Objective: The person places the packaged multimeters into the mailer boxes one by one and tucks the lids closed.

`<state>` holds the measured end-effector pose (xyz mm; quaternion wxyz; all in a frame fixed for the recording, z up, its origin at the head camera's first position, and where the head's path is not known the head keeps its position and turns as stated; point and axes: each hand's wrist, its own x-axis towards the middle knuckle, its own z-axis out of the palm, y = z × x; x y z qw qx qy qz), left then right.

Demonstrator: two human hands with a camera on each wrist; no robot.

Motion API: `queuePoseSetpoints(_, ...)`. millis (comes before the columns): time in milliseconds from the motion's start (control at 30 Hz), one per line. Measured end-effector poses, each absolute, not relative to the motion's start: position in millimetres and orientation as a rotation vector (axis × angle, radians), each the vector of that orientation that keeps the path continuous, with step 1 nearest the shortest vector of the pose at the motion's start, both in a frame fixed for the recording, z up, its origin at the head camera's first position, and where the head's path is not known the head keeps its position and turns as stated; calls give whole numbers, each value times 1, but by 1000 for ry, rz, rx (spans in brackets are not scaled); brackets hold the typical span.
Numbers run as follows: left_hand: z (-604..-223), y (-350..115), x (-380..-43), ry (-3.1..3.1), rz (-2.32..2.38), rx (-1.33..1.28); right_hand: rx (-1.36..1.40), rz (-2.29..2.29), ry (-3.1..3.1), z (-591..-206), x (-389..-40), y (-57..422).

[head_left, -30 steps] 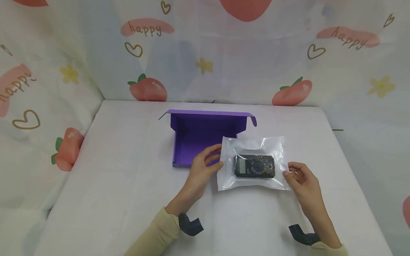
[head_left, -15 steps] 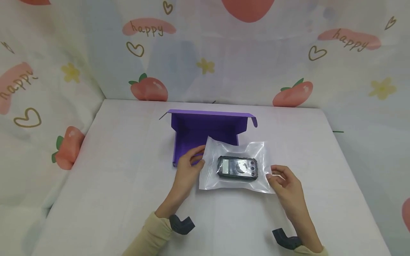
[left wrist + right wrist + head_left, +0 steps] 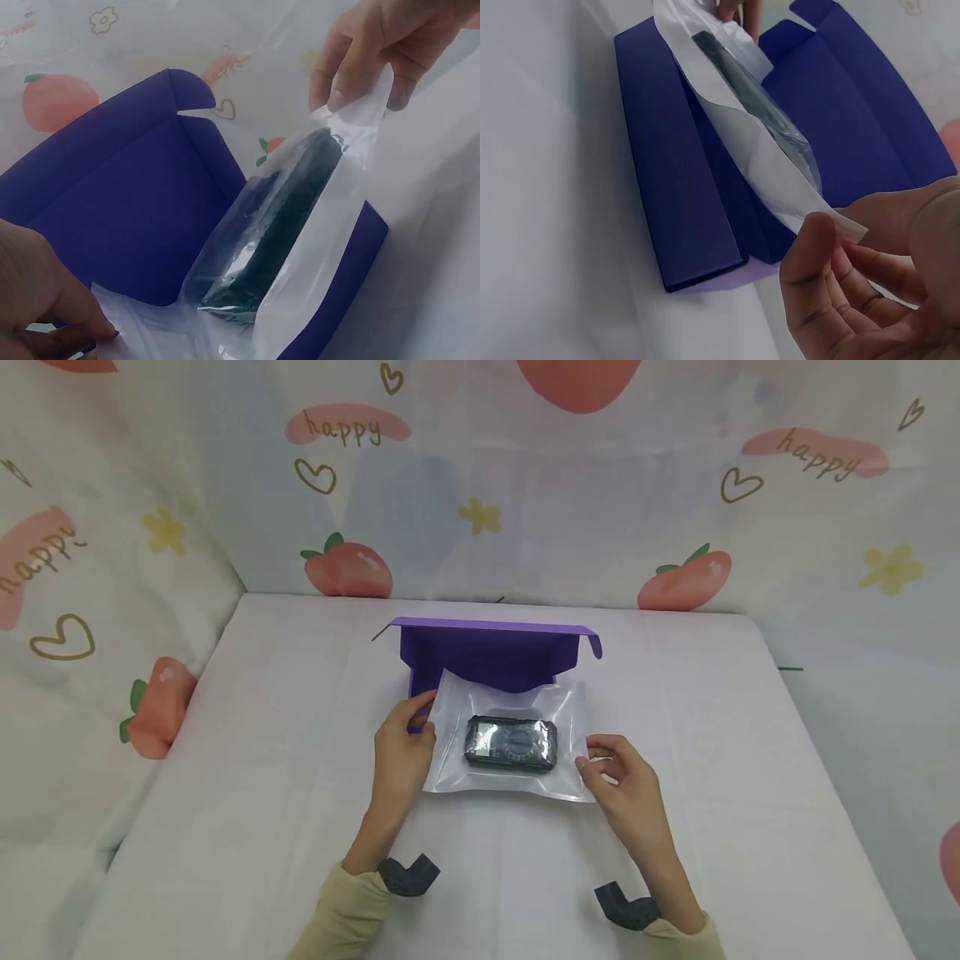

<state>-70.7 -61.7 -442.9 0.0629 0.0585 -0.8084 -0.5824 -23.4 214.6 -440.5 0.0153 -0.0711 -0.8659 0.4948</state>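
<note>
Both hands hold a clear-fronted, white-backed plastic bag (image 3: 450, 772) by its two short ends. Inside it lies a black multimeter (image 3: 512, 743) with a display on its left and a round dial. My left hand (image 3: 399, 756) pinches the bag's left edge between thumb and fingers; my right hand (image 3: 628, 785) pinches the right edge. Behind and beneath the bag stands a purple cardboard box (image 3: 487, 652) with its lid raised. In the right wrist view the bag hangs just above the box's front wall (image 3: 682, 187). Most of the box's inside is hidden by the bag.
The box stands on a white-covered table (image 3: 285, 735). A printed cloth backdrop (image 3: 555, 510) with peach and heart pictures rises behind the table and along its sides. Dark curved mounts (image 3: 408, 875) sit at both wrists.
Both hands have carried the bag with the multimeter leftward and slightly away from me, from the box's right front to over the box. The box has stayed put.
</note>
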Motion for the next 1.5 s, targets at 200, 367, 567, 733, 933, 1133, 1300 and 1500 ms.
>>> queuePoseSetpoints(200,-440,-70,-76,-2423,-1645,174,-130,1434,-2752,-437,-35,206)
queuePoseSetpoints(367,-440,-76,-79,-2416,-1568,207,-65,1433,-2767,-434,-46,200)
queuePoseSetpoints(567,-443,-80,-87,-2427,-1514,193,1,1387,-2782,-435,-59,194)
queuePoseSetpoints(733,-444,-81,-97,-2434,-1486,185,-3,1320,-2777,-437,-70,193)
queuePoseSetpoints(933,-451,-81,-110,-2440,-1452,184,-74,1284,-2763,-446,-81,192)
queuePoseSetpoints(1133,-458,-80,-116,-2442,-1452,225,-141,1303,-2744,-454,-86,191)
queuePoseSetpoints(1300,-464,-80,-121,-2488,-1382,242,-186,1260,-2773,-458,-90,192)
queuePoseSetpoints(1500,-467,-80,-124,-2543,-1289,180,-188,1181,-2811,-460,-94,194)
